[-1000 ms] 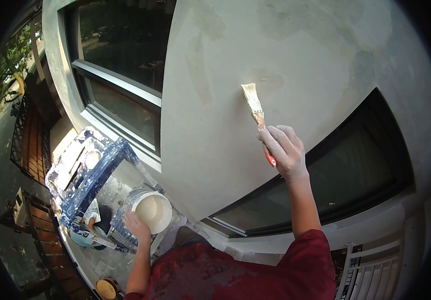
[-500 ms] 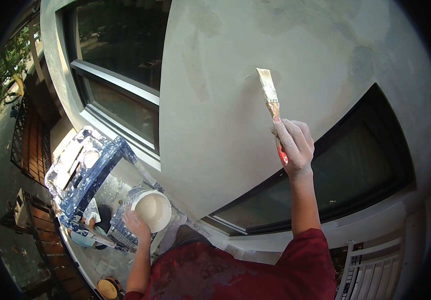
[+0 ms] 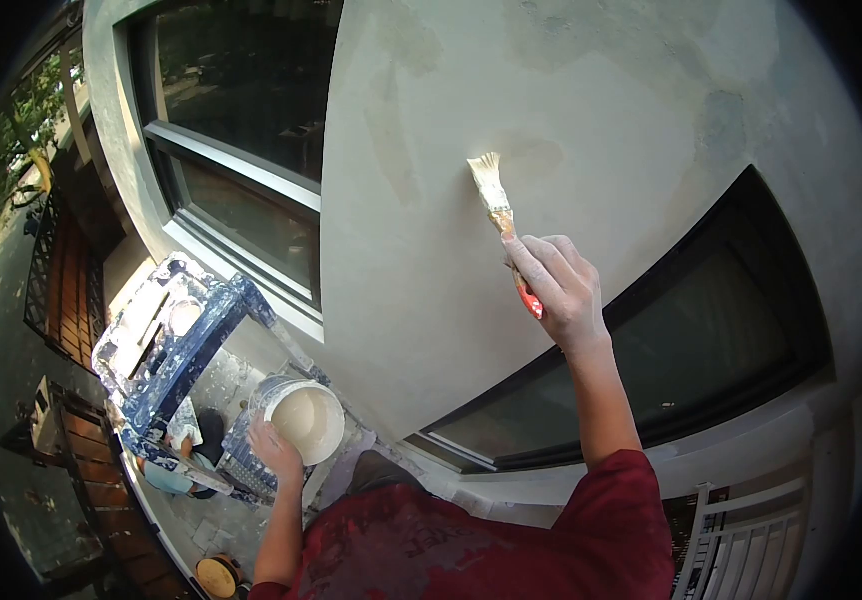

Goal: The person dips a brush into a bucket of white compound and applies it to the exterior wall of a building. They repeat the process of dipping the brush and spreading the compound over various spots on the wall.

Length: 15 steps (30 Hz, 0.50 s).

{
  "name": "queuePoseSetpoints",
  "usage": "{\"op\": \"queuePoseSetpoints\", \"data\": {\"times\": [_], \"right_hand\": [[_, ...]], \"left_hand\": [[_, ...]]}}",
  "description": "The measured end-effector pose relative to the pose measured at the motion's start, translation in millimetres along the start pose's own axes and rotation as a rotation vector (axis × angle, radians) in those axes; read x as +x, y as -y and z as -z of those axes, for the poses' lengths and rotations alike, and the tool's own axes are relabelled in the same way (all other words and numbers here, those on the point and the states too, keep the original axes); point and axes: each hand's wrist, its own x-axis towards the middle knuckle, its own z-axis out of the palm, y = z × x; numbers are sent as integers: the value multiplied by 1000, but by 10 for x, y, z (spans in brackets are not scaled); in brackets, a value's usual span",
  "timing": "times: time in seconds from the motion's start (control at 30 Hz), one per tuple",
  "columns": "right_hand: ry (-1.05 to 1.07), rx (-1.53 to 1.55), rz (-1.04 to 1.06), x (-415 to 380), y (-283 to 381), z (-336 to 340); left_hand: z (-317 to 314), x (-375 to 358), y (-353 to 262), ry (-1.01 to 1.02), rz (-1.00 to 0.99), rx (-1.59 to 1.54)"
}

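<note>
My right hand (image 3: 561,285) is closed around the handle of a paintbrush (image 3: 492,185), whose handle end is red. Its pale, paint-coated bristles are splayed against the grey wall (image 3: 431,270), left of a slightly darker damp-looking patch. Low on the left, my left hand (image 3: 276,450) grips the near side of a white bucket (image 3: 326,390). Inside the bucket is cream-coloured paint (image 3: 301,420). The fingers of that hand are partly hidden against the bucket's side.
A paint-splattered blue stepladder (image 3: 191,370) stands left of the bucket, with a small container (image 3: 185,318) on top. Below it, another person (image 3: 176,475) is partly visible. Windows (image 3: 241,180) flank the wall, one (image 3: 701,330) lower right. A yellow-lidded tub (image 3: 217,577) sits on the ground.
My right hand has moved left and slightly down with the paintbrush, and its bristles now bend against the wall. My left hand and the bucket stay nearly in place.
</note>
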Motion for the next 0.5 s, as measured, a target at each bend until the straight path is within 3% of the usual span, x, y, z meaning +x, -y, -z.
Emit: {"op": "queuePoseSetpoints", "data": {"times": [0.5], "right_hand": [[-38,162,82,337,147,-166]], "left_hand": [[18,-24,-38,5,43,-33]]}}
